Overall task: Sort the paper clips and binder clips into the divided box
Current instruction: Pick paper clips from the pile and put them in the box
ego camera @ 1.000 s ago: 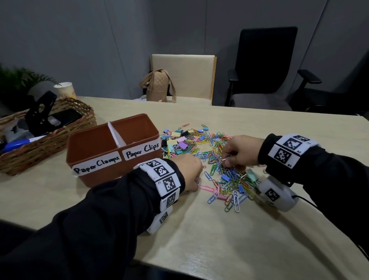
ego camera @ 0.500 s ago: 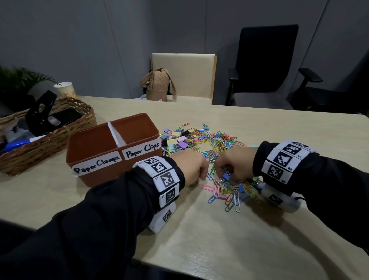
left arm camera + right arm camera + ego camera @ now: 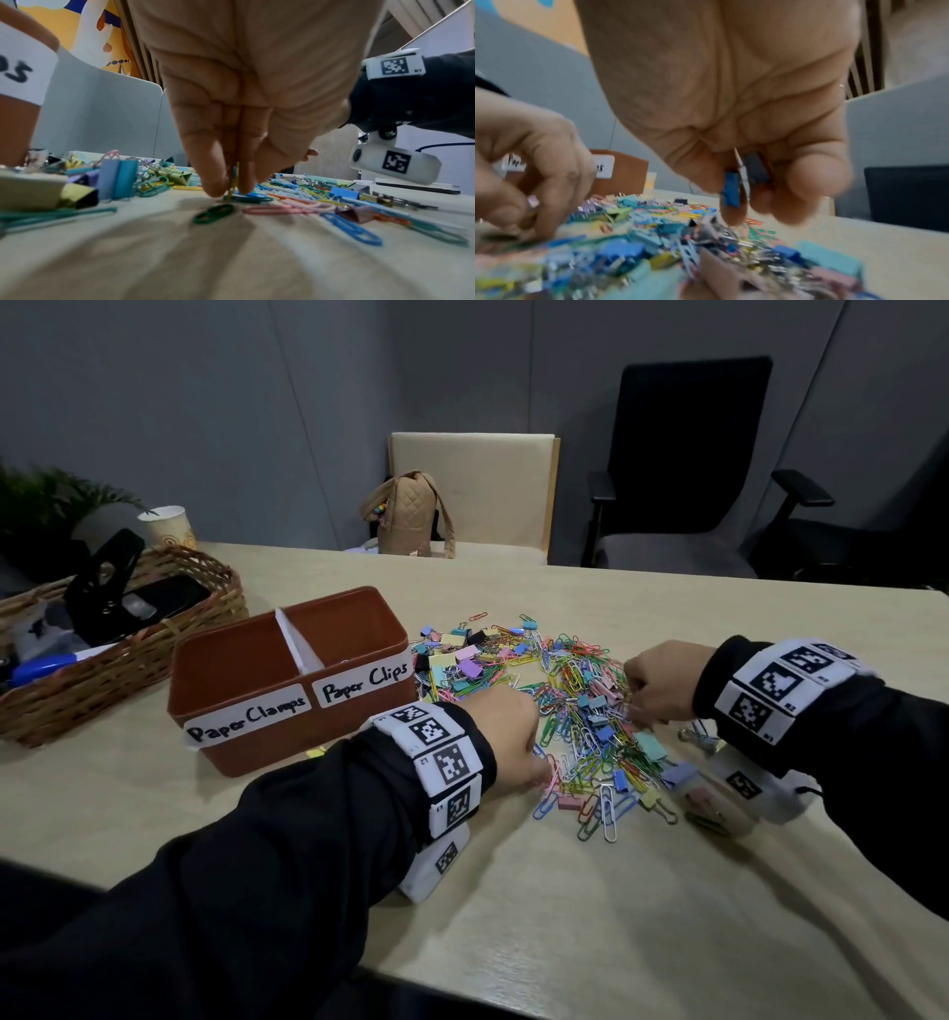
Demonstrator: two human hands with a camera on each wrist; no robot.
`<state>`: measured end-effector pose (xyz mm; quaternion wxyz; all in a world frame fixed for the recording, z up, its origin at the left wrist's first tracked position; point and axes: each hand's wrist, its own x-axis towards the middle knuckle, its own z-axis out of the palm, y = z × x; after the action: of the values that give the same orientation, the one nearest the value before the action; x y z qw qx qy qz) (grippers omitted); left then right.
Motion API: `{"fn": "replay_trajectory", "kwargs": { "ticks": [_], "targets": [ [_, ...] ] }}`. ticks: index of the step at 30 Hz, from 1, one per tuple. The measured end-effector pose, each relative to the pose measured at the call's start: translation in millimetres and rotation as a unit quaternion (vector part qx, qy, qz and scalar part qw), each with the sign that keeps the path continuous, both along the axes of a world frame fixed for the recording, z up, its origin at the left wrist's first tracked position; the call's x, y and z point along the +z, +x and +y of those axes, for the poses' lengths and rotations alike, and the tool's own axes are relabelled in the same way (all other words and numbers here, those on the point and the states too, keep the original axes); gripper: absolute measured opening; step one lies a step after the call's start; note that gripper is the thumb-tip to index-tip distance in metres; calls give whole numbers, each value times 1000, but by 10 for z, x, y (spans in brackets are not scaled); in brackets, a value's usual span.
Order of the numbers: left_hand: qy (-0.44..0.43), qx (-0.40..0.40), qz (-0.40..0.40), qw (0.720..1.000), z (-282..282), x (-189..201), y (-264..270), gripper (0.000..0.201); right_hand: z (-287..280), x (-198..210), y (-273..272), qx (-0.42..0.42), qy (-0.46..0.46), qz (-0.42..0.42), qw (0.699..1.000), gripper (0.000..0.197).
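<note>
- The terracotta-brown plastic divided box stands on the pale wooden counter toward its left edge. A white partition splits it, and handwritten labels mark the left bay "Paper Clamps" and the right bay "Paper Clips".
- Of the two bays, only bare inner walls show in the head view. The floors are hidden, so I cannot tell if anything lies inside. By my reading the sort has barely begun.
- Nearly all the work remains: the mixed heap of coloured wire paper clips and pastel folding binder clips lies spread over the middle of the counter, just right of the box.
- The left hand reaches down at the heap's near-left fringe. In the left wrist view its grip is closed: fingertips pressed together on a thin yellow wire paper clip standing almost upright, its lower end at the counter among other clips.
- The right hand hangs above the heap's right side. Its grip is closed too, fingers curled round a small blue binder clip; a darker clip beside it seems held as well, though blur leaves that unsure.
</note>
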<state>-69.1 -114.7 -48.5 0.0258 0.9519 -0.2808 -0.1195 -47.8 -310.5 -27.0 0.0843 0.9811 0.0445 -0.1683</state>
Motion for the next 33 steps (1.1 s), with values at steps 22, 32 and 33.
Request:
{"fn": "replay_trajectory", "kwargs": {
  "ticks": [22,32,33],
  "targets": [
    [23,-52,20,998,89,34,38,18,520,-43,-99,305,7,37,952,48],
    [22,-32,1,999,232,78,48,16,616,-98,-81,279,58,0,959,19],
    [7,-26,1,1000,276,97,57,14,626,-80,-70,266,86,-3,960,18]
  ]
}}
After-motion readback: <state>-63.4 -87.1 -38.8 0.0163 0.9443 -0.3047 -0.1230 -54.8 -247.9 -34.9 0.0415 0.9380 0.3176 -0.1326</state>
